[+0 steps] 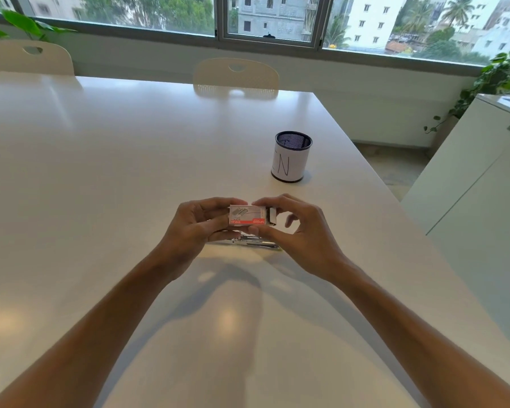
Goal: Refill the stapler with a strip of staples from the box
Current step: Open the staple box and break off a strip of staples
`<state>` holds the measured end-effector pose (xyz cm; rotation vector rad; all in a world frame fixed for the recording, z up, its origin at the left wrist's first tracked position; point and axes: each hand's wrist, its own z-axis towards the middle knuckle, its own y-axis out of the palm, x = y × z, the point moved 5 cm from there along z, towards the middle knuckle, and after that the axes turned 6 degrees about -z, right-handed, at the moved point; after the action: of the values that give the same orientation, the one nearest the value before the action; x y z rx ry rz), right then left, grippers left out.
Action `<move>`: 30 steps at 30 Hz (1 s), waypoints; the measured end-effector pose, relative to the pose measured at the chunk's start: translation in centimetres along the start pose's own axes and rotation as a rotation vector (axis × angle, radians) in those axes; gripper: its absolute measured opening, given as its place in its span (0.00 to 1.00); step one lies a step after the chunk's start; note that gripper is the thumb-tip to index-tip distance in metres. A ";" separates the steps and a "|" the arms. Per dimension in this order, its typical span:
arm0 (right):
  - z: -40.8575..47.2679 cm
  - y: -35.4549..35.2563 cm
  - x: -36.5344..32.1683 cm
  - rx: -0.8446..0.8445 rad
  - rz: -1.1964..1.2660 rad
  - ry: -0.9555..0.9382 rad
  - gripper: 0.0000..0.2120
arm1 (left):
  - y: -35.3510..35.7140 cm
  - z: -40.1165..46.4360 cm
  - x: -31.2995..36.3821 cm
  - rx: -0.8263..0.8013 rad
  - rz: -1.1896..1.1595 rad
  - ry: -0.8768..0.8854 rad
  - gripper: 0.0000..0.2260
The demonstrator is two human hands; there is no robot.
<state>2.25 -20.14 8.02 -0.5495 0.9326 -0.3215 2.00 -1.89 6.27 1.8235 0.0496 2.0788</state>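
Progress is early, by my reading: the box of staples [248,215] is in hand and partly opened, but no strip is out and nothing has gone into the stapler [255,241].

Both hands hold the small box in the air, above the worktop [130,142] and toward its right edge. The left hand [193,228] grips the box's left end, thumb under and fingers curled over the top. The right hand [292,231] pinches the right end, thumb on the near side and fingers on the far side, where the inner tray [272,216] stands a little way out of the sleeve. So the box looks to be sliding open; whether any staples show in the tray is too small to tell.

The stapler lies on the worktop just below the hands, mostly hidden by them. Only a metal stretch of it shows, and it seems to be lying opened out, though I cannot be sure from this view. If so, the opening step is done.

What is left, as I judge it: draw the tray out far enough, lift one strip from it, lay the strip in the stapler's channel, and close the stapler. The box would also need setting down, since both hands are taken up with it.

A mesh pen cup [292,157] with a paper label stands farther back, near the right edge, well apart from the work.
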 end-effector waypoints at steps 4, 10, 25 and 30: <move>-0.7 -0.3 0.3 0.026 0.053 0.062 0.11 | 0.5 -0.2 -0.2 -0.008 -0.017 0.000 0.10; -1.4 -0.7 1.1 0.110 0.204 0.167 0.10 | 0.5 -0.2 -0.1 0.015 -0.036 0.001 0.09; -1.7 -2.2 -0.3 0.216 -0.210 -0.145 0.06 | 0.7 -0.3 -0.1 0.060 -0.051 -0.023 0.09; -1.4 -2.4 0.0 0.133 -0.172 -0.110 0.08 | 0.5 -0.2 -0.4 0.104 0.009 -0.015 0.08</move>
<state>1.05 -22.56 8.76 -0.5203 0.7536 -0.4997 1.70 -2.39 6.02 1.9018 0.1485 2.1046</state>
